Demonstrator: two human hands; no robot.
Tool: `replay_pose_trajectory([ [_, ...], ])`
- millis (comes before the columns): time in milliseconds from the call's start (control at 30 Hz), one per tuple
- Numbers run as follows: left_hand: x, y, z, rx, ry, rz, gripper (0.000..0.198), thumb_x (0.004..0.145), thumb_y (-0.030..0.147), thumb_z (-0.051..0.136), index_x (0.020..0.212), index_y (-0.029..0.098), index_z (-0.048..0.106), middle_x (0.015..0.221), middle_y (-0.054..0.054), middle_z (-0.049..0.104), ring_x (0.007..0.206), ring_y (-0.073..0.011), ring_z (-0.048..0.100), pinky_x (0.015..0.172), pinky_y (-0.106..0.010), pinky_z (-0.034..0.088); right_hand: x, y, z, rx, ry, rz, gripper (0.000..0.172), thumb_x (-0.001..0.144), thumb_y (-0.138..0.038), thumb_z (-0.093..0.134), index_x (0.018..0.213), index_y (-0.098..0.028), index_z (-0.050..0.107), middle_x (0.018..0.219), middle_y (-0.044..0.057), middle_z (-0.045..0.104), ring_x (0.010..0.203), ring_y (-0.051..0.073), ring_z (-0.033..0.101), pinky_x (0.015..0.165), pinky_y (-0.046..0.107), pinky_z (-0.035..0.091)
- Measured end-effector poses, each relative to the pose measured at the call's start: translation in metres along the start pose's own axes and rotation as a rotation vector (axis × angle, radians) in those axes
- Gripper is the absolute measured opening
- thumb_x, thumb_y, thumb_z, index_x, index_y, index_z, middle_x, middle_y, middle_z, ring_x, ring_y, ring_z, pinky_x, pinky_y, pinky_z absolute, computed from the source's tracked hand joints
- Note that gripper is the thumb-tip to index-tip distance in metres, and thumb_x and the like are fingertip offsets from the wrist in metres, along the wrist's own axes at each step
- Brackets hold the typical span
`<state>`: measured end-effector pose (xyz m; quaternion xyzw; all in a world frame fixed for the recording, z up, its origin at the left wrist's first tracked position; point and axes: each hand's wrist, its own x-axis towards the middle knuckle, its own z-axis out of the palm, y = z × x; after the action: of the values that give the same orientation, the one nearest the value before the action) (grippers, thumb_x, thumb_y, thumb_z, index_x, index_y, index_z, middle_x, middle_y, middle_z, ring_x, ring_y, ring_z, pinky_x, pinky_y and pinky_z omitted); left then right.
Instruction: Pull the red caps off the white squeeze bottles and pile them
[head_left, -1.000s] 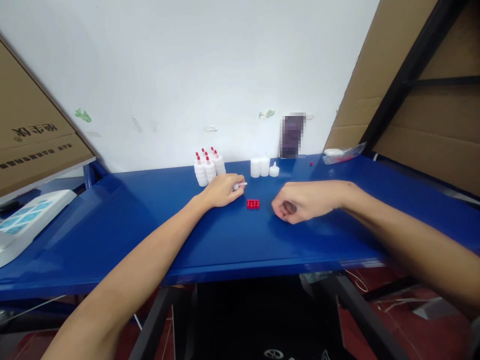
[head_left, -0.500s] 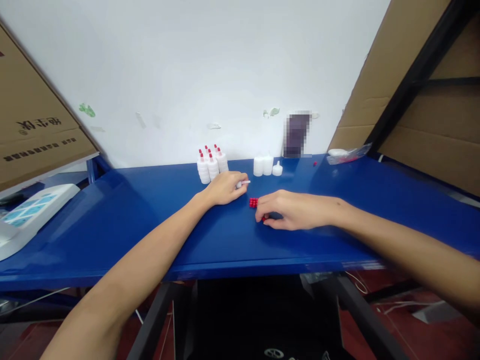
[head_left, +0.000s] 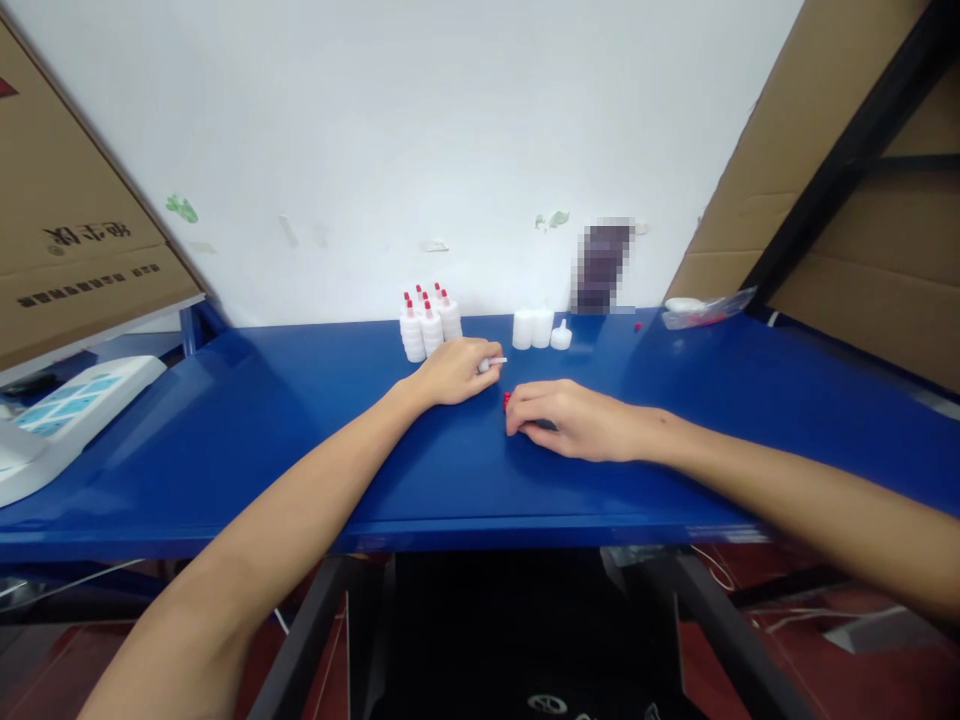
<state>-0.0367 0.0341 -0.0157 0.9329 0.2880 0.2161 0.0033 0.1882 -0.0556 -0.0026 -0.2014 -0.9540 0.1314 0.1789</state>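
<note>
A white nozzle cap (head_left: 484, 366) is gripped in my left hand (head_left: 463, 371), its thin tip pointing right. Behind that hand stand several white bottles (head_left: 431, 328) with red-tipped nozzles, grouped near the wall. My right hand (head_left: 559, 418) rests low over the table with thumb and fingers pinched together. Past its fingertips a small cluster of red caps (head_left: 508, 399) shows in part; the fingers cover the rest. Whatever lies between those fingertips is hidden.
Two white bottles without nozzles (head_left: 533, 328) stand by the wall, beside a loose white nozzle cap (head_left: 561, 335). Farther right on the blue table (head_left: 300, 430) are a single red cap (head_left: 637, 326) and a clear plastic bag (head_left: 709, 309). A white device (head_left: 82, 410) sits left.
My right hand has shifted slightly left, its fingers now covering more of the red caps. My left hand keeps hold of the nozzle cap. The camera view has moved a little.
</note>
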Motion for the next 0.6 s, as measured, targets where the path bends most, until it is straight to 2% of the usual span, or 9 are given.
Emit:
replay_pose_trajectory([
  [233, 0.0001, -0.002, 0.0007, 0.0, 0.0, 0.005, 0.021, 0.094, 0.03, 0.047, 0.088, 0.018, 0.063, 0.081, -0.004, 0.066, 0.073, -0.0185, 0.058, 0.068, -0.031, 0.04, 0.0009, 0.0001, 0.0052, -0.068, 0.066, 0.031, 0.024, 0.09, -0.008, 0.058, 0.104, -0.016, 0.076, 0.118, 0.011, 0.07, 0.09, 0.018, 0.07, 0.08, 0.032, 0.057],
  [400, 0.0005, -0.0016, -0.0001, -0.016, -0.002, 0.009, 0.021, 0.093, 0.029, 0.046, 0.088, 0.018, 0.063, 0.081, -0.004, 0.065, 0.074, -0.0181, 0.058, 0.069, -0.031, 0.041, 0.0008, 0.0002, 0.0037, -0.044, 0.077, 0.053, 0.02, 0.086, -0.006, 0.059, 0.095, -0.018, 0.073, 0.105, 0.007, 0.074, 0.088, 0.018, 0.069, 0.079, 0.032, 0.056],
  [600, 0.0003, -0.0015, -0.0008, -0.005, -0.004, 0.002, 0.021, 0.092, 0.03, 0.046, 0.089, 0.018, 0.063, 0.082, -0.005, 0.066, 0.075, -0.0192, 0.059, 0.069, -0.032, 0.041, 0.0007, 0.0018, 0.0047, -0.087, 0.146, 0.04, 0.023, 0.088, -0.006, 0.056, 0.102, -0.018, 0.07, 0.1, 0.007, 0.073, 0.089, 0.02, 0.068, 0.081, 0.035, 0.054],
])
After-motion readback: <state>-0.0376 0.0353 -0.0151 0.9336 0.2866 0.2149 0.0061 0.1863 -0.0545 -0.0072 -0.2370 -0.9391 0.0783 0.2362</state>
